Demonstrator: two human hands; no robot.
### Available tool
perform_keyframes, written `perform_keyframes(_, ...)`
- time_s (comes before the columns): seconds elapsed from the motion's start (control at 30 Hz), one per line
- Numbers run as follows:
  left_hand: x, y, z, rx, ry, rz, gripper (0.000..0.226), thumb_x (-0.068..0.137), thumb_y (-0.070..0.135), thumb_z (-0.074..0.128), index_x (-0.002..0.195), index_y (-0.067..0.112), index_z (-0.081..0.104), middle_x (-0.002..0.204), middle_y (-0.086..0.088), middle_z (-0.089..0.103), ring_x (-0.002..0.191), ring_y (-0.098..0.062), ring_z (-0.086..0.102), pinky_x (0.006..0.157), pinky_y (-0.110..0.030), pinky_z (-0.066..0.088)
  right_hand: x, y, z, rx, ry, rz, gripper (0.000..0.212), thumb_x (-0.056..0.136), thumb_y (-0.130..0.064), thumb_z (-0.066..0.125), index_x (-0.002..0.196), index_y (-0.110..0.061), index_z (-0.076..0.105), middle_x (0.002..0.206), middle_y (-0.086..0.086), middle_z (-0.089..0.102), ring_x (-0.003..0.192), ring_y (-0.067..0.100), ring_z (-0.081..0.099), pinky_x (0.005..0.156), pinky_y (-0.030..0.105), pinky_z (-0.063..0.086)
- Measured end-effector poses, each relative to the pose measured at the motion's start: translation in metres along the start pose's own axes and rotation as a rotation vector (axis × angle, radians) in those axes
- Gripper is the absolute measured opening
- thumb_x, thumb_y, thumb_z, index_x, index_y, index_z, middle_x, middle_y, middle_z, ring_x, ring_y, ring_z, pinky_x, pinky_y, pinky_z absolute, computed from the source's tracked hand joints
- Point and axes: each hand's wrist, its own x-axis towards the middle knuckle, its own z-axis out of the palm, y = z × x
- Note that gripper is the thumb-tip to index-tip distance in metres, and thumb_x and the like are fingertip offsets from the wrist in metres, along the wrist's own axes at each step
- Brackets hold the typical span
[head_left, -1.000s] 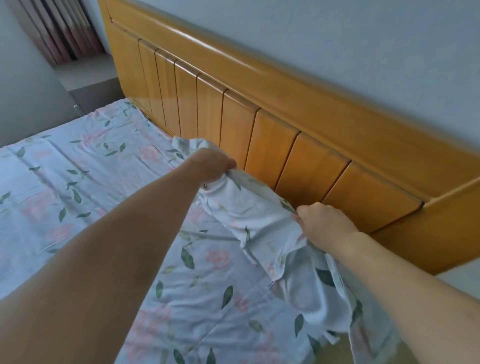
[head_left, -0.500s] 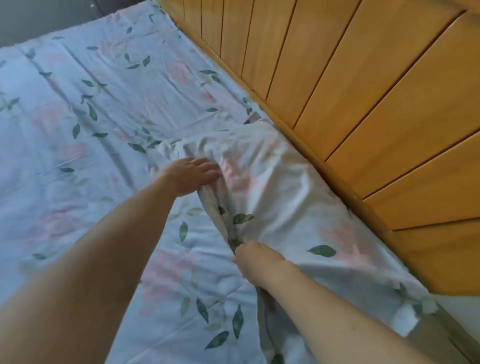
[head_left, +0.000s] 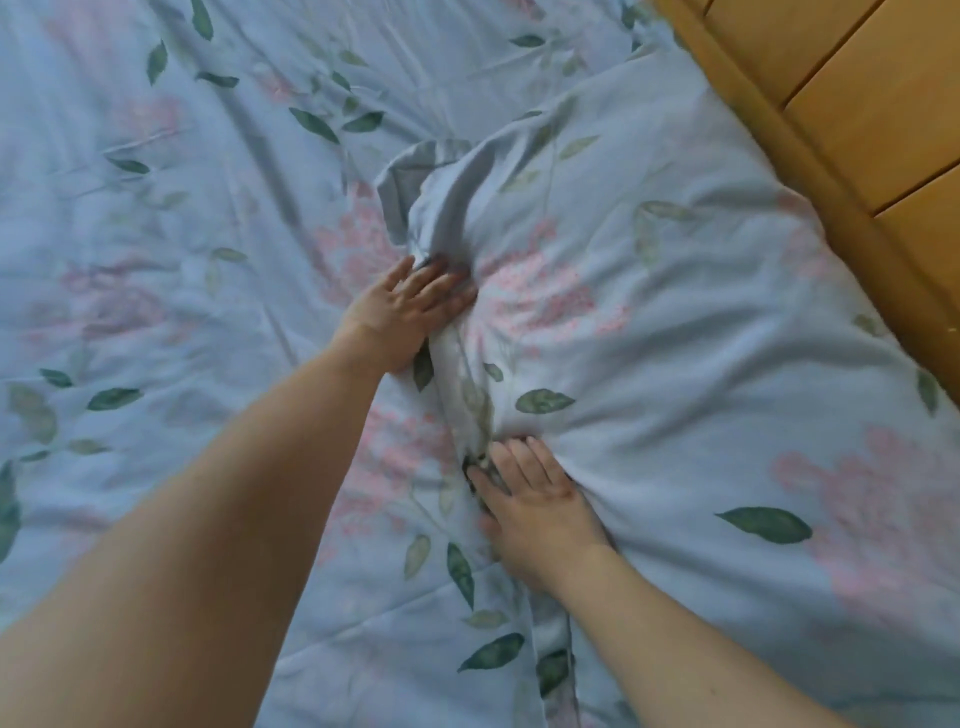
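Observation:
A light blue cloth (head_left: 675, 322) printed with pink flowers and green leaves lies flat on the bed beside the headboard. Its left edge is bunched into a ridge (head_left: 457, 374) that runs between my two hands. My left hand (head_left: 410, 312) rests on the upper part of that ridge with its fingers straight. Lower down, my right hand (head_left: 535, 499) presses flat on the cloth with straight fingers, its thumb at the fold. A loose corner (head_left: 415, 187) of the cloth sticks up beyond my left hand.
A bed sheet (head_left: 156, 218) in the same floral print covers the mattress to the left and is slightly wrinkled. The wooden headboard (head_left: 857, 114) runs along the upper right. Both my forearms reach in from the bottom.
The cloth, held up against the headboard a second ago, now lies down on the bed. Both hands went from gripping it to lying flat on its edge. The view tilted downward.

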Motion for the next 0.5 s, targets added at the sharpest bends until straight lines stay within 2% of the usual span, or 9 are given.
perform_keyframes(0.03, 0.001, 0.004, 0.007, -0.016, -0.008, -0.02, 0.069, 0.1, 0.025, 0.031, 0.153, 0.026, -0.013, 0.164, -0.004, -0.004, 0.15, -0.028, -0.005, 0.121, -0.046, 0.001, -0.001, 0.003, 0.009, -0.023, 0.022, -0.016, 0.06, 0.089, -0.047, 0.047, 0.143, -0.02, 0.04, 0.151, 0.008, 0.034, 0.14, 0.028, 0.03, 0.119, 0.045, 0.012)
perform_keyframes(0.1, 0.003, 0.01, 0.018, -0.045, -0.005, -0.046, 0.067, 0.101, 0.024, 0.028, 0.152, 0.024, -0.015, 0.163, -0.006, -0.006, 0.149, -0.028, -0.007, 0.121, -0.046, 0.001, 0.0, 0.009, 0.027, -0.008, -0.007, -0.053, 0.068, 0.095, -0.049, 0.036, 0.151, -0.017, 0.015, 0.159, 0.007, 0.007, 0.146, 0.026, 0.003, 0.117, 0.043, -0.006)
perform_keyframes(0.17, 0.008, 0.013, 0.026, -0.049, -0.015, -0.062, 0.066, 0.101, 0.024, 0.025, 0.152, 0.024, -0.017, 0.163, -0.005, -0.01, 0.149, -0.027, -0.011, 0.121, -0.045, 0.0, 0.006, 0.012, 0.042, -0.013, -0.013, -0.046, 0.069, 0.097, -0.05, 0.025, 0.151, -0.014, 0.002, 0.158, 0.006, -0.008, 0.145, 0.024, -0.012, 0.117, 0.044, -0.014)
perform_keyframes(0.27, 0.017, 0.012, 0.035, -0.025, -0.073, -0.084, 0.071, 0.101, 0.026, 0.027, 0.148, 0.027, -0.026, 0.161, -0.003, -0.02, 0.148, -0.025, -0.018, 0.121, -0.045, -0.005, 0.013, 0.011, 0.059, -0.052, -0.011, -0.042, 0.07, 0.096, -0.051, 0.017, 0.15, -0.013, -0.003, 0.158, 0.007, -0.013, 0.144, 0.024, -0.016, 0.116, 0.043, -0.014)
perform_keyframes(0.4, 0.017, 0.016, 0.028, 0.023, -0.153, -0.116, 0.072, 0.101, 0.027, 0.029, 0.148, 0.028, -0.025, 0.16, -0.002, -0.022, 0.147, -0.024, -0.019, 0.121, -0.045, -0.006, 0.015, 0.012, 0.062, -0.044, -0.006, -0.03, 0.07, 0.095, -0.051, 0.018, 0.15, -0.011, 0.001, 0.158, 0.008, -0.006, 0.145, 0.025, -0.009, 0.117, 0.044, -0.008)
perform_keyframes(0.5, 0.014, 0.026, -0.003, 0.055, -0.265, -0.175, 0.079, 0.099, 0.034, 0.038, 0.15, 0.028, -0.022, 0.161, -0.001, -0.022, 0.148, -0.024, -0.019, 0.121, -0.044, -0.005, 0.004, 0.008, 0.04, -0.019, -0.051, -0.03, 0.072, 0.097, -0.05, 0.021, 0.149, -0.009, -0.008, 0.158, 0.007, -0.014, 0.144, 0.024, -0.016, 0.115, 0.041, -0.016)
